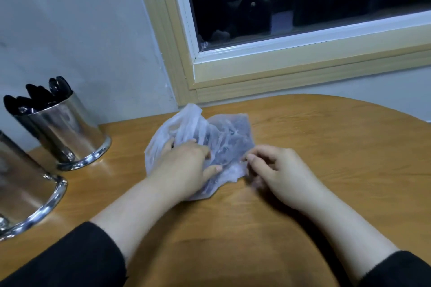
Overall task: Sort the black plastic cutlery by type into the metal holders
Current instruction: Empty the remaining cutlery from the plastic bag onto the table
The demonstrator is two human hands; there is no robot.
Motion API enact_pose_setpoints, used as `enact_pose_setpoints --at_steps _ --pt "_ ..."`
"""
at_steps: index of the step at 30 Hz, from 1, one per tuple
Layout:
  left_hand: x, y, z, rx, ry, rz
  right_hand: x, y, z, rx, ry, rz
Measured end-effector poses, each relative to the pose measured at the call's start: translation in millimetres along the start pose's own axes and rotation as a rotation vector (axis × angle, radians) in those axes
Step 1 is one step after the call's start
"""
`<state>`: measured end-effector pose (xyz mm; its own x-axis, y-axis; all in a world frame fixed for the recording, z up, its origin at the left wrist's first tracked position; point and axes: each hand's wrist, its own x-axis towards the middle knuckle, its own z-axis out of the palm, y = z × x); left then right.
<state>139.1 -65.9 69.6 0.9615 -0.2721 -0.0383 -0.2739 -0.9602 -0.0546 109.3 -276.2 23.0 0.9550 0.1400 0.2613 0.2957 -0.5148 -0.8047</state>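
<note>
Standing upright, black spoons (37,98)

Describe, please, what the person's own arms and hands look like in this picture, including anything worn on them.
Both arms wear black long sleeves, pushed back so the forearms are bare. The left sleeve ends in a soft, slightly fuzzy cuff; the right sleeve looks the same. The left hand and right hand are bare: no gloves, rings, watch or bracelets visible. Fingernails look short and unpainted.

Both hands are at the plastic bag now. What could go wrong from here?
1. The thin plastic bag may tear or spill as the left hand and right hand pull at it.
2. The far holder already looks packed with spoons; a left-arm swing could knock it.
</note>
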Motion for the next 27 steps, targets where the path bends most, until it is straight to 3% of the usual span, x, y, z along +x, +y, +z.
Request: enact_pose_setpoints --at_steps 1,3,7,11,17,23,27 --pt "-11 -5 5 -0.006 0.092 0.042 6 7 3 -0.060 0.116 -0.017" --pt "-31 -4 15 -0.080 0.110 0.103 18 22 6 -0.199 0.170 0.004" --pt "-38 -2 47 -0.126 0.001 0.028 41 36 14 -0.409 -0.055 0.079" --pt "-32 -19 65 -0.165 0.219 0.037 50 37 21 -0.550 -0.172 0.001" --pt "-68 -65 75 -0.292 0.463 0.128 21 9 32 -0.574 -0.019 -0.244" --pt "-94 -95 22 -0.810 0.260 -0.008 17 -67 35 -0.349 0.054 -0.306" --pt "-92 -125 7 -0.832 0.276 -0.223 34 -88 36 -0.394 -0.062 -0.110"
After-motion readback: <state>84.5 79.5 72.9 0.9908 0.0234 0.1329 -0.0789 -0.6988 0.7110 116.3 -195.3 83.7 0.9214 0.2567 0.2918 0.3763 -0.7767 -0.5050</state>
